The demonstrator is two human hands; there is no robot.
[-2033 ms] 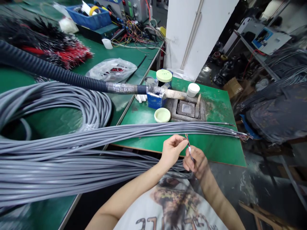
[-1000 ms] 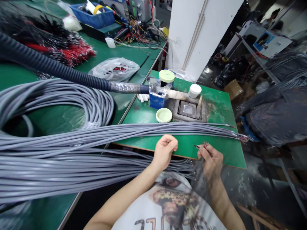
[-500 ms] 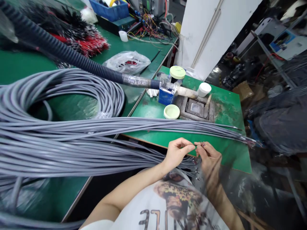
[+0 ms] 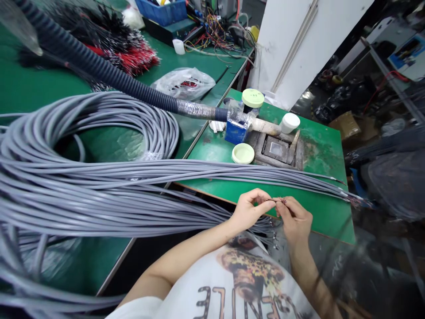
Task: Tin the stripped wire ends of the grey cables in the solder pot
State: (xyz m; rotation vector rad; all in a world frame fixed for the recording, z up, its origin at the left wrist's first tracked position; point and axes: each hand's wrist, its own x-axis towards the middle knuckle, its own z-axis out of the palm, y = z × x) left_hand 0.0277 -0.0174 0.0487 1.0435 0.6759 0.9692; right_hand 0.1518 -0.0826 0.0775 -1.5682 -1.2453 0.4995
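Note:
My left hand [image 4: 254, 207] pinches a thin dark wire between thumb and forefinger. Facing it, my right hand [image 4: 295, 218] is closed on the small reddish-brown wires [image 4: 282, 200] fanning out at its fingertips. Both sets of fingertips are close together above the front edge of the green table. Just below them, a bundle of grey cables [image 4: 212, 212] ends in stripped tips. A second grey bundle [image 4: 265, 174] lies across the table behind my hands, its bare wire ends past the right edge. Which cable the held wires belong to is hidden.
A solder pot [image 4: 277, 148] sits behind the cables, under a corrugated hose [image 4: 133, 86]. Around it are a pale-green lid [image 4: 243, 153], a white cup [image 4: 290, 122], a lidded jar [image 4: 253, 98] and a blue box [image 4: 235, 133]. Coiled cable [image 4: 162, 128] fills the left table.
My fingertips have drawn slightly together, and a thin wire now shows between them. The whole view has shifted a little; the cables and pot lie as before.

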